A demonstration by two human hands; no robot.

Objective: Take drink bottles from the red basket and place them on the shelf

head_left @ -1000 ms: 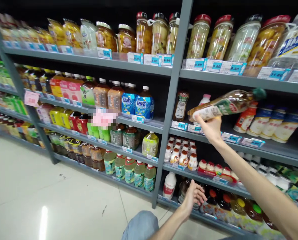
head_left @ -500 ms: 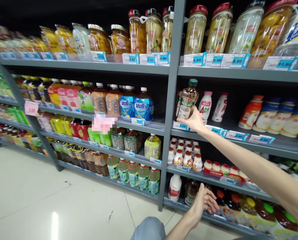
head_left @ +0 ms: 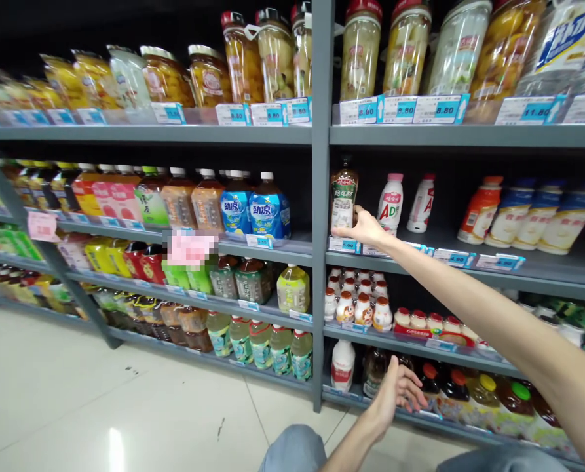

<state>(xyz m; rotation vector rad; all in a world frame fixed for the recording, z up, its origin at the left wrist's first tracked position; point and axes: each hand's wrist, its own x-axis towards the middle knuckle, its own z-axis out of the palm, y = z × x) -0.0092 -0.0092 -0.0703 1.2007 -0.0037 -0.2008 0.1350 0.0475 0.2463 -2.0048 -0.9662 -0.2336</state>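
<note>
My right hand (head_left: 368,226) is wrapped around the lower part of a dark drink bottle (head_left: 344,196) with a green and white label. The bottle stands upright at the left end of the middle shelf, close to the grey post. Just right of that hand is a white bottle (head_left: 390,203) with a pink cap and "AD" on its label. Lower down, my left hand (head_left: 395,393) hangs in front of the bottom shelf with its fingers apart, holding nothing. Behind it is a dark bottle (head_left: 373,373), partly covered by the hand.
A grey upright post (head_left: 320,196) divides the shelving. Large fruit jars (head_left: 359,59) line the shelf above. Small red-capped bottles (head_left: 363,308) sit on the shelf below. A white bottle (head_left: 342,367) stands at the bottom left. My knee (head_left: 295,449) shows at the lower edge.
The bottle in my right hand has gone from tilted to upright and moved left and back on the shelf. My left hand stays nearly still. The view has shifted slightly right.
</note>
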